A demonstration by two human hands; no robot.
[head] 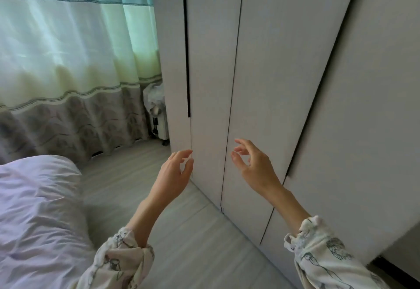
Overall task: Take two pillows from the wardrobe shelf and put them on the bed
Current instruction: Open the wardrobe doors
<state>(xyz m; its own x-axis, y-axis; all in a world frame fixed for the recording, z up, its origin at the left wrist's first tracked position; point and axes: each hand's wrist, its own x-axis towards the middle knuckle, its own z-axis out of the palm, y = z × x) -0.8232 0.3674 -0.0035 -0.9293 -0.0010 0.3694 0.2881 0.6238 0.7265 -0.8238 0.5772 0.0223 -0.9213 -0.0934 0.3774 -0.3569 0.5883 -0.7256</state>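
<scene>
A tall white wardrobe [268, 66] fills the right half of the view, its doors shut, so the shelf and the pillows are hidden. A long black handle strip [186, 48] runs down the left door. My left hand [175, 173] is raised in front of that door's lower edge, fingers apart and holding nothing. My right hand [252, 166] hovers in front of the middle door, fingers spread and holding nothing. The bed [38, 216], covered in a rumpled pale lilac sheet, lies at the lower left.
A green, white and grey curtain [75, 61] hangs at the back left. A small white radiator with a plastic bag on it [156, 116] stands between curtain and wardrobe. A strip of pale wood floor [181, 238] runs between bed and wardrobe.
</scene>
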